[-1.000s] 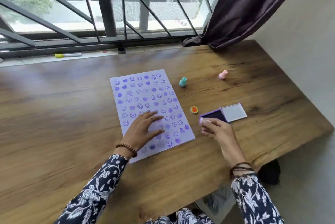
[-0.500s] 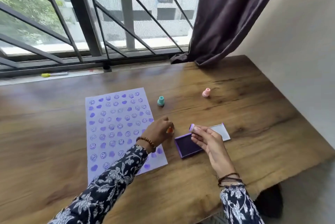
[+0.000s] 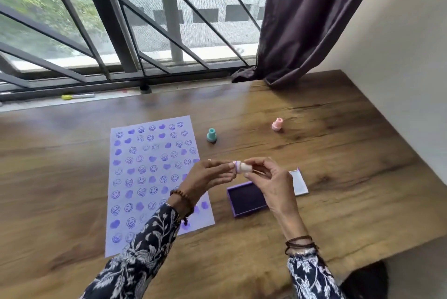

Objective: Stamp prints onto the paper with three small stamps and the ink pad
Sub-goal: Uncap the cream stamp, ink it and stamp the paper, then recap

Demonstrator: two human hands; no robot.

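Nearest, two patterned sleeves are seen reaching over the desk (image 3: 338, 153). A small stamp (image 3: 242, 167) is held on its side in the air between both hands: its pale body is pinched by the right hand (image 3: 271, 181), while its purple-rimmed end is touched by the fingertips of the left hand (image 3: 205, 177), whose grip is closed lightly on it. Just below, the open ink pad (image 3: 246, 198) is laid on the desk, its lid (image 3: 299, 182) folded out to the right. To the left, the paper (image 3: 150, 177) is covered with purple smileys and hearts. Farther back, a teal stamp (image 3: 211, 135) is stood beside the paper, and a pink stamp (image 3: 277, 124) lies well apart to its right.
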